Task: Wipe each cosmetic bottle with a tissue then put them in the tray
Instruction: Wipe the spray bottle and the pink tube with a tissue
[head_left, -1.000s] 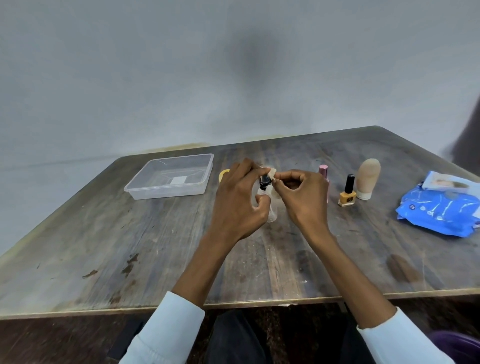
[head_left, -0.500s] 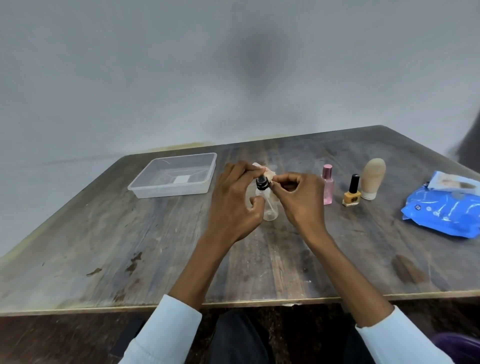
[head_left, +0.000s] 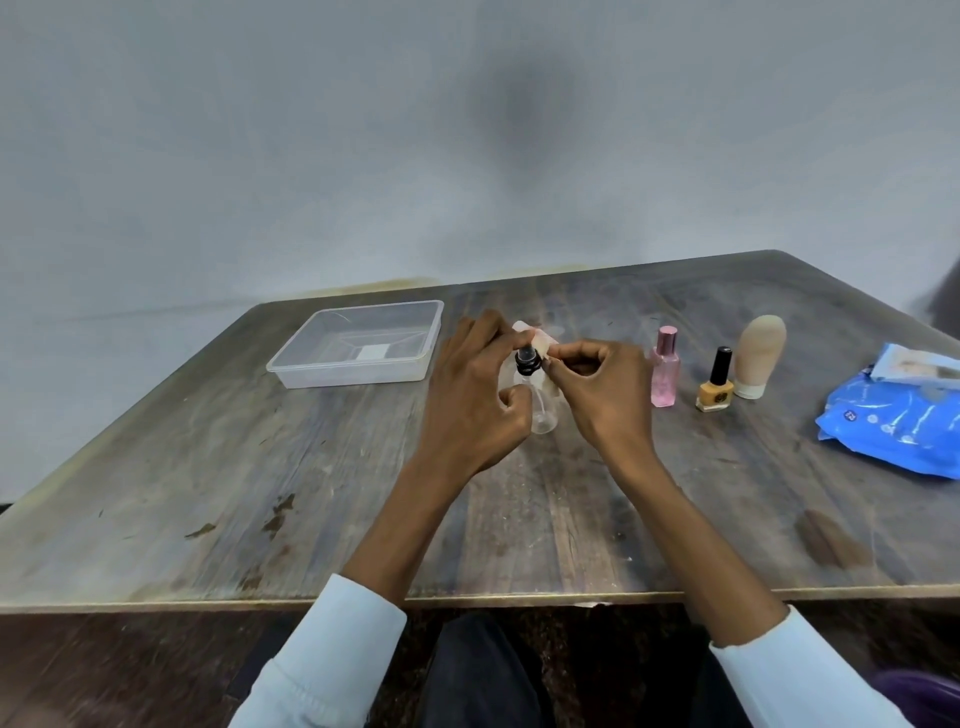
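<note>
Fingers of our left hand (head_left: 475, 400): curled round the clear spray bottle (head_left: 543, 410), thumb bent against its near side, upper fingers reaching over to the black cap (head_left: 527, 361). Fingers of our right hand (head_left: 602, 395): bunched, thumb and forefinger pinching a small folded tissue (head_left: 540, 349) against the cap's right side.

Bottle: upright, at mid-table (head_left: 260, 493), between our two hands. We cannot tell whether its base touches the wood.

Tray (head_left: 296, 366): clear plastic, rectangular, far left of the hands and apart from them. We see only a pale square patch on its floor; no bottle lies in it.

Right of the hands, in a row, all upright on the table:
- pink bottle (head_left: 665, 371), just beside our right knuckles;
- yellow nail polish (head_left: 716, 387) with a black cap, next along;
- beige tube (head_left: 759, 356), standing on its white cap, close behind the polish.

Wipes pack (head_left: 898, 426): blue, lying flat at the table's right edge, well apart from the row, a white flap raised at its far end.

Sleeves: pale, at both wrists' near ends, low in the frame.
</note>
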